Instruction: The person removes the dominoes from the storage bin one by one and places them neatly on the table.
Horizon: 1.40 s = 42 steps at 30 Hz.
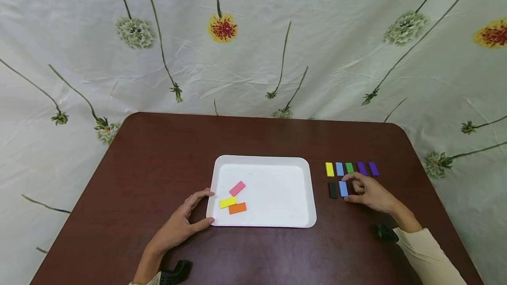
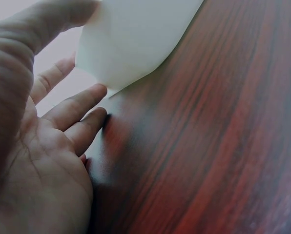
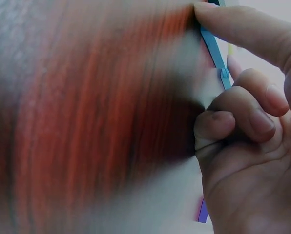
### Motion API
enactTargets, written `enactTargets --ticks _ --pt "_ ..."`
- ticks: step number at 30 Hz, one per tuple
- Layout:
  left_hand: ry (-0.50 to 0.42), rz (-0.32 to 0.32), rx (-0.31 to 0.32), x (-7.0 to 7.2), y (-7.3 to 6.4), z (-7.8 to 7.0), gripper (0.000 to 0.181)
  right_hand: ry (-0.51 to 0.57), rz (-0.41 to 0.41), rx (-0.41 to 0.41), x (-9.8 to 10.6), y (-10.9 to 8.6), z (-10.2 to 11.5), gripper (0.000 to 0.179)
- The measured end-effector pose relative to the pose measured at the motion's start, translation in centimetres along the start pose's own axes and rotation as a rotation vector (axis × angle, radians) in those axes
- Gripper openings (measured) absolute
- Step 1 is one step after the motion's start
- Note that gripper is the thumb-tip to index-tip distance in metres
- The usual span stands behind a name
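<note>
Right of the tray (image 1: 277,192), the right hand (image 1: 371,191) pinches a blue block (image 1: 343,189) end to end, best kept level; the left hand (image 1: 180,224), fingers extended, touches the tray's left edge.

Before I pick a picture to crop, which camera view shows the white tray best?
The head view: the white tray shows nearly whole, with the left hand touching its left edge. The left wrist view shows only part of it, cut off by the frame's top; in the right wrist view I cannot make it out.
</note>
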<state>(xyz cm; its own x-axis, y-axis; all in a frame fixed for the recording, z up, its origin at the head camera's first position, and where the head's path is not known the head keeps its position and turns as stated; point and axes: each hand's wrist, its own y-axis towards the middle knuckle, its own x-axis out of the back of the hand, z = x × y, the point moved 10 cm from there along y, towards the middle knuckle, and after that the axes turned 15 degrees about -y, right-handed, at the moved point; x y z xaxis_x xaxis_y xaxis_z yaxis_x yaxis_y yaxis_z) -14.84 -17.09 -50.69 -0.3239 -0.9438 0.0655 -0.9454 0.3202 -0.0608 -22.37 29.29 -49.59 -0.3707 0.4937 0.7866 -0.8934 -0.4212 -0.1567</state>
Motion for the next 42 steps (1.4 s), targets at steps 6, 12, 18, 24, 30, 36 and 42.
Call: enactTargets --ticks 6,12,18,24,30,36,42 --pt "0.014 -0.001 -0.005 0.1 0.0 0.1 0.064 0.061 0.001 0.039 0.1 0.1 0.3 0.05" --pt "0.023 0.003 -0.014 0.1 0.0 -0.1 0.064 -0.044 -0.123 -0.009 1.3 0.7 0.8 0.031" --pt "0.031 0.005 -0.021 0.2 -0.2 -0.4 0.064 -0.066 -0.185 0.068 2.0 2.6 5.0 0.02" --pt "0.035 0.002 -0.016 0.3 -0.3 -0.4 0.064 -0.115 -0.166 0.17 1.3 5.0 11.3 0.017" --pt "0.052 0.003 -0.018 0.3 -0.3 -0.2 0.063 -0.105 0.01 0.295 -1.4 7.6 16.1 0.021" --pt "0.04 0.003 -0.032 0.3 -0.3 -0.3 0.062 -0.155 0.169 0.389 -4.1 10.1 19.5 0.02" --pt "0.028 0.006 -0.048 0.4 -0.4 -0.4 0.063 -0.159 0.268 0.51 -6.8 12.0 22.6 0.023"
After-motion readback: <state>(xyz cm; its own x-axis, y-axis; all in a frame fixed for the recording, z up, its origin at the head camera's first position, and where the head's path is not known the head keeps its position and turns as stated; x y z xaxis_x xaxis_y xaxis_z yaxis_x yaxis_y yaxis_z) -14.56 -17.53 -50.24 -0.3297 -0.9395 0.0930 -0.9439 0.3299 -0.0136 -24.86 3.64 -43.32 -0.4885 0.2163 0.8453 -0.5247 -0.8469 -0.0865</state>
